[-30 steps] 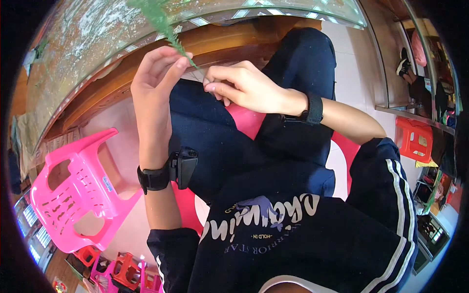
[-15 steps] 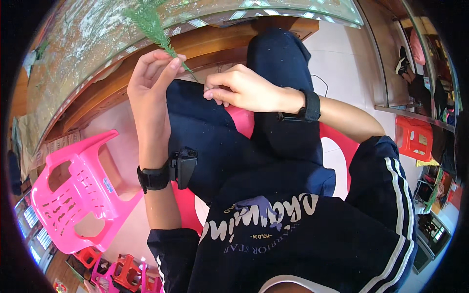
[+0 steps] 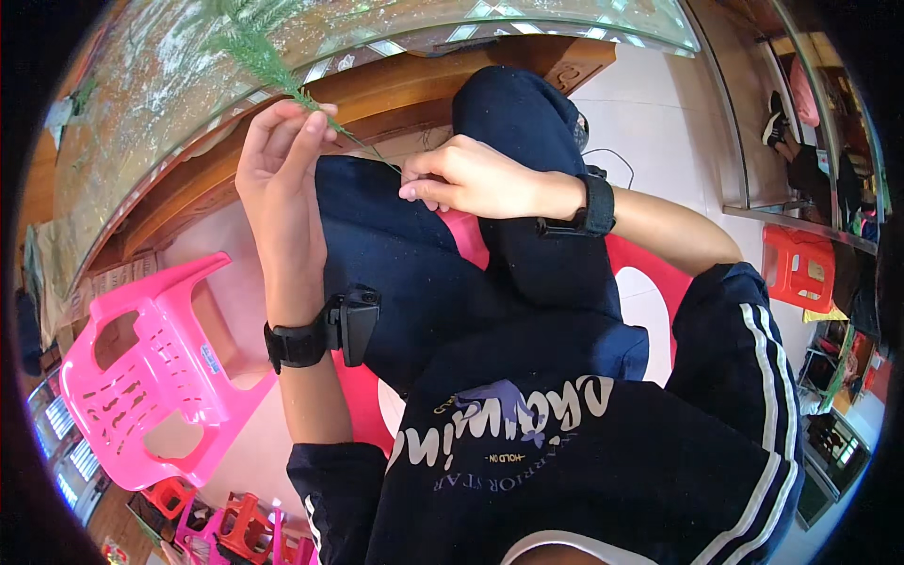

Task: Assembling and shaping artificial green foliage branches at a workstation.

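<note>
Head view | my left hand (image 3: 282, 179) pinches the green sprig (image 3: 268, 68) at its lower fronds | my right hand (image 3: 480, 181) pinches the bare stem (image 3: 363, 145), apparently keeping it straight between grips | leafy tip (image 3: 243, 40) over the glass tabletop (image 3: 151, 122), clear of my lap (image 3: 395, 245)

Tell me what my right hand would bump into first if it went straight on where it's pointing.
Apart from the green sprig it pinches, your right hand would probably meet your left hand first. Depth is unclear, though, so it might pass above or below.
</note>
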`<state>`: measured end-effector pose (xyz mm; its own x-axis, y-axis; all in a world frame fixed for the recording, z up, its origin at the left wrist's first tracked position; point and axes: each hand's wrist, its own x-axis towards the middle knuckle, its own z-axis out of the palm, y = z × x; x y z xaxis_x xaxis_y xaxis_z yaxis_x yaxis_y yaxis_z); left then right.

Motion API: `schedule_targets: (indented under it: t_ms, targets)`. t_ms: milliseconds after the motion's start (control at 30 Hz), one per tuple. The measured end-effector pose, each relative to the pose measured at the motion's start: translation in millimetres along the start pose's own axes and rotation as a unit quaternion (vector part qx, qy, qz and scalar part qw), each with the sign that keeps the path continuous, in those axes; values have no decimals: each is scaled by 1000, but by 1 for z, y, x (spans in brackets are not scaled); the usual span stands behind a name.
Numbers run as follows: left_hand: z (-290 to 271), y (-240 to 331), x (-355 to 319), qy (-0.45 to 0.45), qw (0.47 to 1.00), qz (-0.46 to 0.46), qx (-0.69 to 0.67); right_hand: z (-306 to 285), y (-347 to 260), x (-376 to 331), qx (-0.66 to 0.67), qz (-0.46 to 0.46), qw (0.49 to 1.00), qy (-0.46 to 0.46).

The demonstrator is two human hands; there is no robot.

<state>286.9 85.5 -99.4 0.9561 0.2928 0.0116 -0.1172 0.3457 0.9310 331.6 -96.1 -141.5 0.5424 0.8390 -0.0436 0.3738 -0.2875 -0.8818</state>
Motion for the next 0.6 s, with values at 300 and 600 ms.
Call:
schedule_targets:
  t_ms: [300,600]
  targets:
    - [4,0,-1,-4,1000,0,3,0,5,0,-4,-35,999,-11]
    - [1,3,0,-10,1000,6,-13,2,1,1,188,18,981,-50]
